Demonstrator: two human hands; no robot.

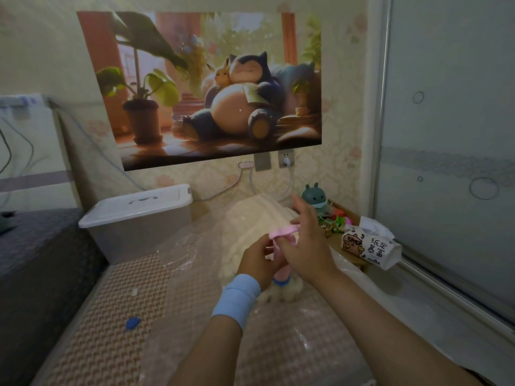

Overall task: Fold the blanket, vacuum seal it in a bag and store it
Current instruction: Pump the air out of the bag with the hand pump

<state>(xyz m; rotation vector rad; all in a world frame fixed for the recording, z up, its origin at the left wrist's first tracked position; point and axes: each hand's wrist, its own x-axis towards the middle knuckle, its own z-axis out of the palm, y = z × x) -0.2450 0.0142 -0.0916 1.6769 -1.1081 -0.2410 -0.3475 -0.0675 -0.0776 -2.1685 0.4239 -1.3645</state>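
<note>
On the bed, in the middle: the cream blanket (256, 215) lies folded inside a clear plastic bag (178, 246), on top of the patterned mat (111, 302).
Pump: a pink hand pump (282, 232) stands upright on the bag at the near end of the blanket, with a blue ring at its foot.
Left hand (255, 260): narrow grip, the fingers curled round the pump just below the handle.
Right hand (306, 246): it lies over the right end of the handle and some fingers point up. I cannot tell if the grip closes on the handle.
Step in hand: probably drawing the air out. The bag looks loose, so this seems to be early.
Next move: it calls for keeping the pump straight on the valve while the handle is worked.
Storage: a box (136, 215) with its lid on waits at the far left.
Hidden or unclear: the valve is covered, the seal of the bag is not seen, and a small blue piece (132, 323) at the near left is too blurred to name.
</note>
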